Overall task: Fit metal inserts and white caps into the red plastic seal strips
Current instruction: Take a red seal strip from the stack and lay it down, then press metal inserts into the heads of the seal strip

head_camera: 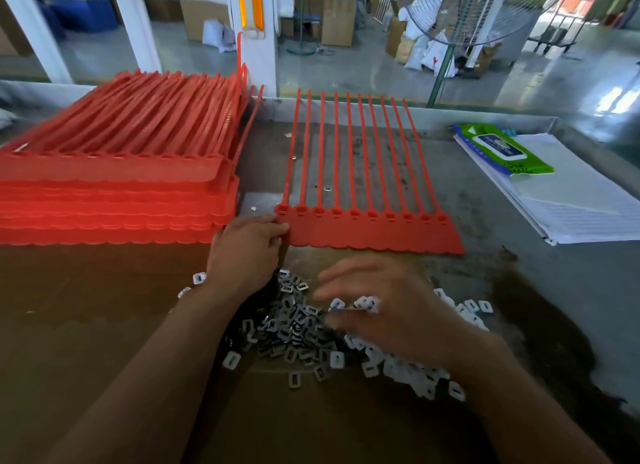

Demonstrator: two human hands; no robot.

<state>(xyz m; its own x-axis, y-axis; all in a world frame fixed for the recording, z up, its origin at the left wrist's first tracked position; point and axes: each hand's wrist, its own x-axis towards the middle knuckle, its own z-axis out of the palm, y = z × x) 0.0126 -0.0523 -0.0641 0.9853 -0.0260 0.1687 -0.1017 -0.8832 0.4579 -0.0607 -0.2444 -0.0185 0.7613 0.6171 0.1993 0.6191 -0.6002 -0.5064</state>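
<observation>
Left hand: fingers curled on the near left corner of a flat red seal strip sheet, thumb lying on top of its edge.

Right hand: motion-blurred, fingers spread low over the loose parts. A couple of white pieces show at the fingertips; cannot tell whether it holds any.

Under and between the hands: a dark heap of metal inserts, running to the right into a heap of white caps, with strays scattered round the edges. Both heaps lie on a brown cardboard sheet covering the near bench.

The sheet is a row of joined strips, heads toward the person, thin tails pointing away. Just to its left stands a tall stack of red strips, same orientation.

The bench is grey, stained and scuffed, with a raised far rim. At far right are a green wipes pack and a pile of white paper.

Beyond is a workshop floor of polished concrete, with a white pillar, cardboard boxes and a pedestal fan.
</observation>
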